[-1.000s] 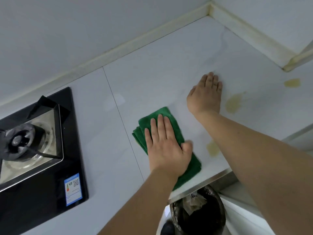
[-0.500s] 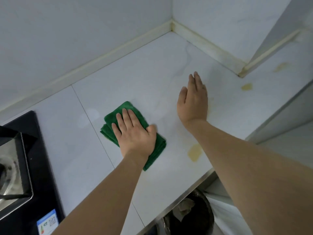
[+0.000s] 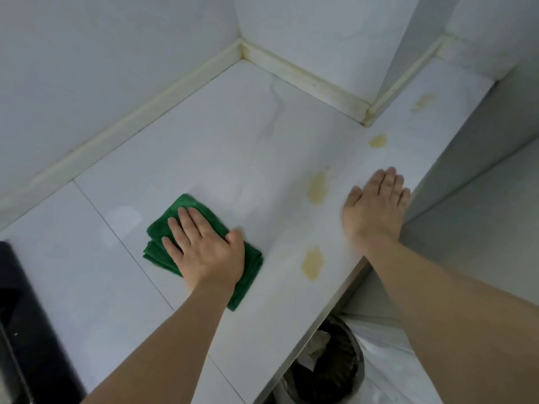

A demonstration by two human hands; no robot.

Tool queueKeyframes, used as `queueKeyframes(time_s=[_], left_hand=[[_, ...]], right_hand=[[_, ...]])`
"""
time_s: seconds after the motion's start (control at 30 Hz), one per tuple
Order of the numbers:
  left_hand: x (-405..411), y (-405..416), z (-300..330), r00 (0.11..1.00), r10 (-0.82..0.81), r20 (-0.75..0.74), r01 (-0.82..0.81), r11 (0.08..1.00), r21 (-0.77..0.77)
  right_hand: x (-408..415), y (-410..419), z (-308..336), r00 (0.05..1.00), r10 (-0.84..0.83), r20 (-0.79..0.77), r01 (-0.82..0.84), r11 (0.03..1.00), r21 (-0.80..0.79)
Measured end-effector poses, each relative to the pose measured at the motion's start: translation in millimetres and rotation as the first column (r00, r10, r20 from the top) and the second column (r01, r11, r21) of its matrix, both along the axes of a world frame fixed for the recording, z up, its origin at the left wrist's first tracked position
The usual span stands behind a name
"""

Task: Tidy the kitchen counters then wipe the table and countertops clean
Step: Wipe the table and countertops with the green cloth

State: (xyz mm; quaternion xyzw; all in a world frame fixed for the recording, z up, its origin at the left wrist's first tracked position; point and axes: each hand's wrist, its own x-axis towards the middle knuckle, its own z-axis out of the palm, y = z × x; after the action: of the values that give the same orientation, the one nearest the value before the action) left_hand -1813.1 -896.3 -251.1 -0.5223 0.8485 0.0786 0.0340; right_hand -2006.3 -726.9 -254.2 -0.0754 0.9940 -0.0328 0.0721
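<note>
I'm in the wiping step: my left hand (image 3: 204, 252) presses flat, fingers straight, on the folded green cloth (image 3: 201, 252) on the tabletop (image 3: 204, 147). My right hand (image 3: 376, 205) rests open at three o'clock. Next, I judge, comes the yellow stain (image 3: 312, 262) beside the cloth.

we see hob (image 3: 26, 330) cut by left edge, smeared, no detail | green cloth (image 3: 189, 228) middle hidden under left hand (image 3: 204, 252) | bin (image 3: 326, 365) half under countertop (image 3: 204, 158) lip, contents unclear | right hand (image 3: 376, 205) motion-blurred
</note>
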Motion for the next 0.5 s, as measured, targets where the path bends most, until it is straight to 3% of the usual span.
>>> queueKeyframes(time_s=[0.33, 0.5], left_hand=[[1, 3, 1, 1.000, 0.000, 0.013, 0.001, 1.000, -0.019], [6, 68, 5, 1.000, -0.022, -0.003, 0.022, 1.000, -0.001]], right_hand=[[-1, 1, -2, 1.000, 0.000, -0.015, 0.000, 0.999, -0.044], [-1, 2, -2, 1.000, 0.009, -0.017, -0.010, 0.999, -0.052]])
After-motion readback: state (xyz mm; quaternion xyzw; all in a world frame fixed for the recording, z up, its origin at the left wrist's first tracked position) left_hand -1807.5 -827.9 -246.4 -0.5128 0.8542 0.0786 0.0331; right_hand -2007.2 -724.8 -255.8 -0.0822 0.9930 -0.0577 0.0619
